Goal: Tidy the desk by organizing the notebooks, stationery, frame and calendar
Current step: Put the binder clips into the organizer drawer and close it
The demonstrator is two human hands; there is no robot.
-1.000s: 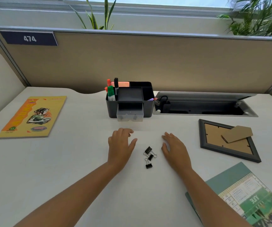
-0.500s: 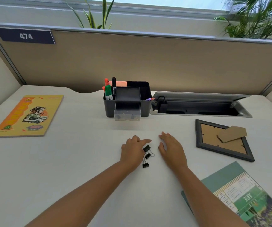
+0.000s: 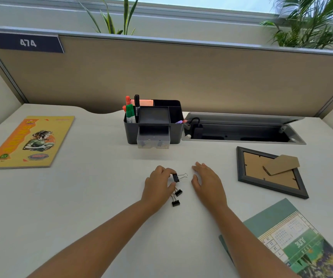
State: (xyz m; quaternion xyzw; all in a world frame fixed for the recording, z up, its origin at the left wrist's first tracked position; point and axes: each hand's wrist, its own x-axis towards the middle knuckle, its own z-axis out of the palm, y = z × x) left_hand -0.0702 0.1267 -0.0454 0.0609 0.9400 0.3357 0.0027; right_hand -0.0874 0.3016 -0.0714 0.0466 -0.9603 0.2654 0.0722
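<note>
My left hand (image 3: 159, 187) pinches a black binder clip (image 3: 176, 177) at the middle of the desk, its wire handles pointing right. Two more binder clips (image 3: 176, 197) lie just below it on the desk. My right hand (image 3: 207, 182) rests flat and open on the desk a little to the right of the clips. A black desk organizer (image 3: 153, 125) stands behind, holding markers (image 3: 130, 111), with its clear drawer (image 3: 153, 140) pulled out. A yellow notebook (image 3: 29, 142) lies at the left. A dark picture frame (image 3: 269, 173) lies face down at the right. A green calendar (image 3: 294, 243) lies at the lower right.
An open cable tray (image 3: 241, 129) is sunk into the desk to the right of the organizer. A tan partition (image 3: 181, 73) with a "474" sign (image 3: 28, 43) closes off the back, with plants behind it. The white desk (image 3: 81, 197) stretches left of my arms.
My left hand moved right to the binder clips and closed its fingers on the top one, which now sits lifted at the fingertips. My right hand stayed almost still.
</note>
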